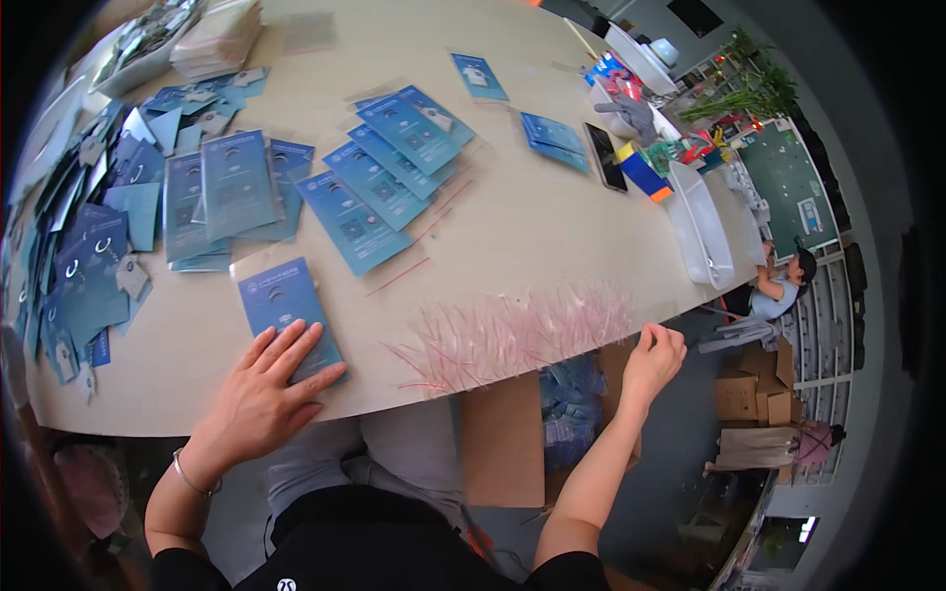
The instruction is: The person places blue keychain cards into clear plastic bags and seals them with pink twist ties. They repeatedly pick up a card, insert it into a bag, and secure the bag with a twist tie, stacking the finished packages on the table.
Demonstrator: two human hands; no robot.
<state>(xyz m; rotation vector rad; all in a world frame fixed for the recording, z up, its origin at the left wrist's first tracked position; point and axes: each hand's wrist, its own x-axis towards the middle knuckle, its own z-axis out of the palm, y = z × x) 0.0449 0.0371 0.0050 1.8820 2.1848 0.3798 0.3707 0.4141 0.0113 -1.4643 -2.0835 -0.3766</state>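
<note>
Left of the pile of clear and pink strips (522, 330), the left hand (276, 379) rests flat, fingers spread, on a blue card (281, 291) in a clear sleeve, lying on the tabletop (512, 227). Just off the pile's right end, well apart from its partner, the right hand (655, 360) has thumb and fingertips drawn together; I cannot tell whether anything is pinched between them. A couple of thin red strips (399, 277) lie loose beyond the pile's left end, with a fan of sleeved blue cards (360, 212) behind them. Farther left of the pile comes a heap of blue cards (89, 266) with small pale tags. Beyond the pile, toward the right, sit a black phone (605, 158) and a white plastic tray (700, 222). Below the pile stands an open cardboard box (503, 443) holding blue packets (572, 409). Far right of it is another person (778, 294).
</note>
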